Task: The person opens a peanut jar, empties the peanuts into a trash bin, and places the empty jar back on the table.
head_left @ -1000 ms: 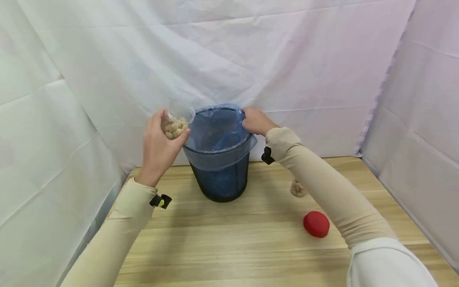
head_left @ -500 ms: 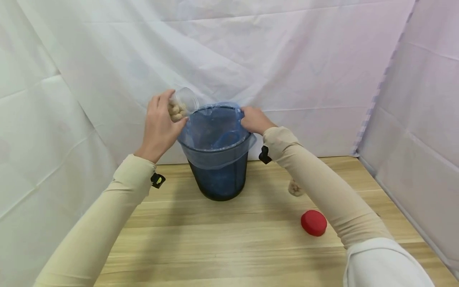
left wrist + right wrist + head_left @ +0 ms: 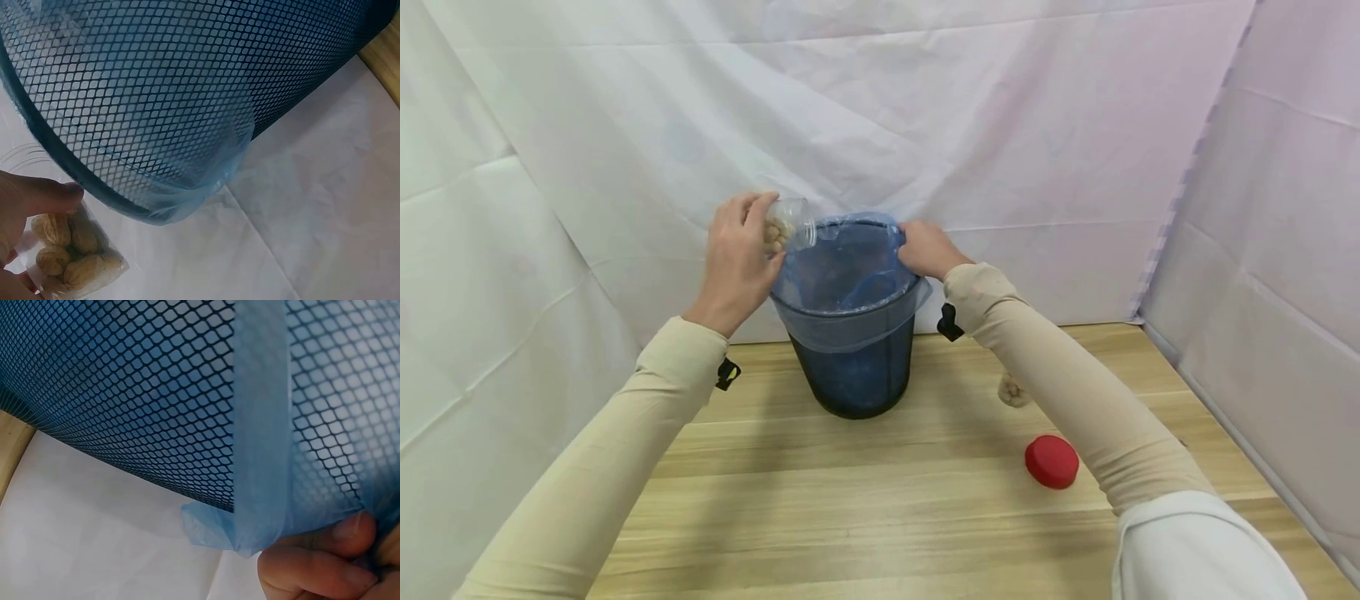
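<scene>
My left hand (image 3: 736,258) holds a clear jar (image 3: 797,221) tipped on its side, its mouth over the left rim of a dark mesh trash bin (image 3: 857,383). Inside the jar lie peanuts in their shells (image 3: 69,250), resting toward its bottom end. A thin blue trash bag (image 3: 846,333) lines the bin and folds down over its rim. My right hand (image 3: 928,250) grips the bag at the bin's right rim, with thumb and fingers curled in the right wrist view (image 3: 319,562). No peanuts can be made out inside the bin.
A red lid (image 3: 1051,462) lies on the wooden table (image 3: 850,517) at the right. Behind it, a small clump of light-brown lumps (image 3: 1013,390) is partly hidden by my right forearm. White cloth (image 3: 1037,125) hangs close behind the bin and along both sides.
My left hand has raised the jar and tilted it from nearly upright onto its side, bringing its mouth over the bin's rim. The right hand keeps its grip on the bag.
</scene>
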Demonstrator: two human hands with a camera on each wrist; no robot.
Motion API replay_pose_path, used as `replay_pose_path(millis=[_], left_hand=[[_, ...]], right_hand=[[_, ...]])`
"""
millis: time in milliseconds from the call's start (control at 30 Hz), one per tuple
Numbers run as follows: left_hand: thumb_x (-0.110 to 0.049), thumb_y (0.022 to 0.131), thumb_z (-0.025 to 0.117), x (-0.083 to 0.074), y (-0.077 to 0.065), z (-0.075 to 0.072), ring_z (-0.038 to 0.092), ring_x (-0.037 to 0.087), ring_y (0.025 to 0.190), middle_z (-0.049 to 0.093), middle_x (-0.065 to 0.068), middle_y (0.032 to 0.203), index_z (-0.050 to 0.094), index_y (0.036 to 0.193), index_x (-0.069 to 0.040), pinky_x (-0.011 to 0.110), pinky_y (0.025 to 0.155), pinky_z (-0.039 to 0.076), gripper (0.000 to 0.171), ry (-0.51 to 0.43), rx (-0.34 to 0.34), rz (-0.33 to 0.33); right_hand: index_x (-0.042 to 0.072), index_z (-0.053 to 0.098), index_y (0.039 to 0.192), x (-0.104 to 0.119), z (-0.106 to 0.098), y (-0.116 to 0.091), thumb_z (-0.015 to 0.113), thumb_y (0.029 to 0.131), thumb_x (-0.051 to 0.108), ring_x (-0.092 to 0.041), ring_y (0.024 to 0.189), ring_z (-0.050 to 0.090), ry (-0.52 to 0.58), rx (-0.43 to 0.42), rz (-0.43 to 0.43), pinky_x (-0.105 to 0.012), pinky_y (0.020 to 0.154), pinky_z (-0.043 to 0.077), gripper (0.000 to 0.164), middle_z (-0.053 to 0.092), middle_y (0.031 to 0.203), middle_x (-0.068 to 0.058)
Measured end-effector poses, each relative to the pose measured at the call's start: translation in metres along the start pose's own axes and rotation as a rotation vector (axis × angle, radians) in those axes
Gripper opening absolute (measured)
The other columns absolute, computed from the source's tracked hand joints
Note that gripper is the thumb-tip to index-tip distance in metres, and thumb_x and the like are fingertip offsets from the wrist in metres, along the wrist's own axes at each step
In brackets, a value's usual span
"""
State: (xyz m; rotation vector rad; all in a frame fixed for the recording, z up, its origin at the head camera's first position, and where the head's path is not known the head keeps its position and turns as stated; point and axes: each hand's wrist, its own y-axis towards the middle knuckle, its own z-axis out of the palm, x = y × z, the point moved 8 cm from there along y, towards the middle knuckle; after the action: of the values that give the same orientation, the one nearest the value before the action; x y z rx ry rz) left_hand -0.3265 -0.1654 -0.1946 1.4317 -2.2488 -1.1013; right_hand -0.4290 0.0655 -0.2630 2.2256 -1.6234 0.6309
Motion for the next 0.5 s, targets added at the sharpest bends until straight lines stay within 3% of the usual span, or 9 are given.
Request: replay_pose_path(millis=[500], left_hand=[[0.016,0.094,0.062,-0.011,0.01,0.004,0.046,0.049,0.144,0.054,0.03,0.149,0.054,0.152,0.004,0.058,0.126,0.035,0.06,0.051,0.019,0.078]], right_hand=[[0.002,0.033,0.168,0.002,-0.001,0.003,0.04,0.107,0.002,-0.008,0.046,0.022,-0.038,-0.022,-0.007,-0.026,0.05,0.028,0.062,0.042,0.066,-0.001]])
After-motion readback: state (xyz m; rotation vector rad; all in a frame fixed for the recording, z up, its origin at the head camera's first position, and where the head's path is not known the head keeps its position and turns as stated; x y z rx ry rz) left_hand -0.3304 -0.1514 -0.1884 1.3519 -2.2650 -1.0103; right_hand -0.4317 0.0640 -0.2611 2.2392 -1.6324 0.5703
